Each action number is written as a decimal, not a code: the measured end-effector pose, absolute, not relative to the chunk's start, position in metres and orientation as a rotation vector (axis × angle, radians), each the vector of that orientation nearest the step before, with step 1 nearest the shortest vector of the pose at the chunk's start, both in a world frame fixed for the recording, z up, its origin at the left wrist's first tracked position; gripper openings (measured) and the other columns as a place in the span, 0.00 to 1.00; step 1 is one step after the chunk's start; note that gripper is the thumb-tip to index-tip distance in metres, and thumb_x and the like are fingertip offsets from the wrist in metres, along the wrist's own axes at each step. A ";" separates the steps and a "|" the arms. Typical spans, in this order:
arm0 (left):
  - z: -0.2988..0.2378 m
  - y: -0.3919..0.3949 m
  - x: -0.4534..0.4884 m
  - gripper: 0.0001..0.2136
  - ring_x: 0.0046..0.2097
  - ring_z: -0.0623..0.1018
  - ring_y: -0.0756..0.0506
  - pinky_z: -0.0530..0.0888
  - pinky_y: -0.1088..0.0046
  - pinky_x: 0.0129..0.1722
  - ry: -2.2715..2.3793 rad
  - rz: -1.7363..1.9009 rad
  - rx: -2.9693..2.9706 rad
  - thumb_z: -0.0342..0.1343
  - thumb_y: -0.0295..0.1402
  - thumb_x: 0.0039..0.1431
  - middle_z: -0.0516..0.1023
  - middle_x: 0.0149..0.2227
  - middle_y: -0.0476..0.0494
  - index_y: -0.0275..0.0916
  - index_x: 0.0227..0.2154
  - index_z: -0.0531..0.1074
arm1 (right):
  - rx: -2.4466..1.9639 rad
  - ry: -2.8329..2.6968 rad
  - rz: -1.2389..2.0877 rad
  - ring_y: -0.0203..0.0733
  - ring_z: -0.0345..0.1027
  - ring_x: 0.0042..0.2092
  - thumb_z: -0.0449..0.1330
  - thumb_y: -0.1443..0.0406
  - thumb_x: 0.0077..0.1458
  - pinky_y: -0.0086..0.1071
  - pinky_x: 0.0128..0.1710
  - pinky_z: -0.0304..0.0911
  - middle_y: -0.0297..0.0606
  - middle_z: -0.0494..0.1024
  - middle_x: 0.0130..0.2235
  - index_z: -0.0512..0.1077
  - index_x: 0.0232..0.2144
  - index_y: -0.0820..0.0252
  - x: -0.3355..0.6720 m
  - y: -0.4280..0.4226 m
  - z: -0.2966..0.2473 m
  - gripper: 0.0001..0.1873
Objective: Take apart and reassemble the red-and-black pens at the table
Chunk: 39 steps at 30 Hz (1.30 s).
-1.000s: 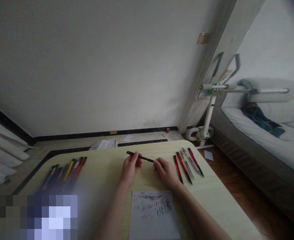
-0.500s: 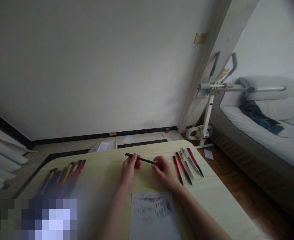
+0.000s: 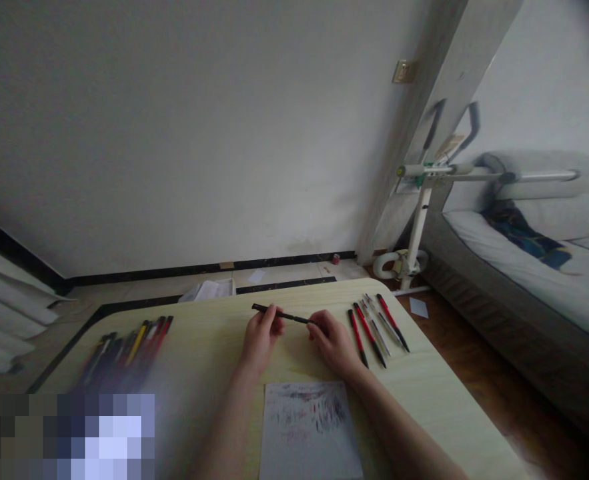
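Note:
A slim black pen (image 3: 293, 317) is held nearly level above the table (image 3: 214, 387), its left end slightly higher. My left hand (image 3: 263, 331) is closed around its left part, with the end sticking out past the thumb. The fingers of my right hand (image 3: 330, 338) pinch its right end, whose tip they hide. Below my hands lies a white sheet of paper (image 3: 307, 443) with dark and reddish scribbles across its upper half. Just right of my right hand, several pens (image 3: 374, 330) lie side by side, some red and black, others clear or silvery.
Several more pens (image 3: 134, 347), partly blurred, lie at the table's left. A wall (image 3: 224, 133) rises behind. White exercise equipment (image 3: 417, 227) and a sofa (image 3: 499, 280) stand at the right, a pale curtain (image 3: 9, 313) at the left.
The fingers of my right hand have closed more tightly around the right end of the pen. My left hand keeps its hold, nearly still. The view has shifted slightly.

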<state>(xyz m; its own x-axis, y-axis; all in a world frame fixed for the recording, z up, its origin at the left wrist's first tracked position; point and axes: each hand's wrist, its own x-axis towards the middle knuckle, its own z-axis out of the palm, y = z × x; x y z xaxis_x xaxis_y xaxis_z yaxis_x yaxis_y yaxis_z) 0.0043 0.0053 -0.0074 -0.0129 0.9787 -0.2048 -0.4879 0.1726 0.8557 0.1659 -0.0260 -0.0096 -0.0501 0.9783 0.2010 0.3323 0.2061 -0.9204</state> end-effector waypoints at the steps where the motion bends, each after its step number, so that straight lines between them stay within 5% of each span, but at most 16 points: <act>1: -0.007 0.005 0.004 0.17 0.21 0.67 0.54 0.63 0.79 0.21 0.958 1.304 0.673 0.61 0.43 0.42 0.69 0.19 0.49 0.32 0.28 0.71 | -1.284 -1.564 0.873 0.36 0.63 0.27 0.51 0.61 0.55 0.28 0.26 0.57 0.34 0.70 0.24 0.64 0.32 0.59 0.166 -0.026 -0.008 0.07; 10: -0.009 0.006 0.004 0.17 0.21 0.68 0.54 0.63 0.79 0.21 0.947 1.299 0.684 0.61 0.43 0.42 0.69 0.19 0.49 0.32 0.28 0.71 | -1.347 -1.639 0.813 0.35 0.60 0.24 0.49 0.60 0.57 0.27 0.25 0.54 0.32 0.69 0.22 0.65 0.24 0.59 0.167 -0.027 -0.005 0.13; 17: -0.010 0.006 0.005 0.16 0.21 0.67 0.55 0.63 0.79 0.21 0.939 1.324 0.662 0.60 0.42 0.43 0.69 0.19 0.50 0.31 0.28 0.71 | -1.322 -1.585 0.864 0.34 0.59 0.23 0.54 0.61 0.52 0.26 0.22 0.53 0.30 0.67 0.22 0.66 0.35 0.59 0.165 -0.027 -0.008 0.09; 28: -0.011 0.005 0.004 0.15 0.22 0.68 0.55 0.63 0.79 0.22 0.925 1.318 0.694 0.58 0.41 0.46 0.69 0.19 0.50 0.32 0.29 0.71 | -1.312 -1.566 0.841 0.33 0.56 0.22 0.54 0.63 0.51 0.26 0.21 0.51 0.29 0.65 0.22 0.65 0.35 0.59 0.165 -0.026 -0.010 0.08; 39: -0.012 0.005 0.004 0.16 0.21 0.68 0.55 0.63 0.80 0.21 0.917 1.300 0.701 0.59 0.42 0.45 0.69 0.20 0.49 0.31 0.29 0.71 | -1.273 -1.582 0.857 0.36 0.63 0.27 0.53 0.64 0.53 0.28 0.26 0.57 0.33 0.71 0.25 0.66 0.33 0.59 0.166 -0.026 -0.014 0.05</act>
<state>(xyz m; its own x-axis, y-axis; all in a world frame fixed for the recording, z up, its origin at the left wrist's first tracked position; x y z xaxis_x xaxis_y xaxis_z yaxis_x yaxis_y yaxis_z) 0.0037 0.0051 -0.0120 0.0231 0.9855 -0.1683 -0.4890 0.1580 0.8579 0.1660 -0.0255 -0.0145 -0.0605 0.9734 0.2210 0.3467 0.2281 -0.9098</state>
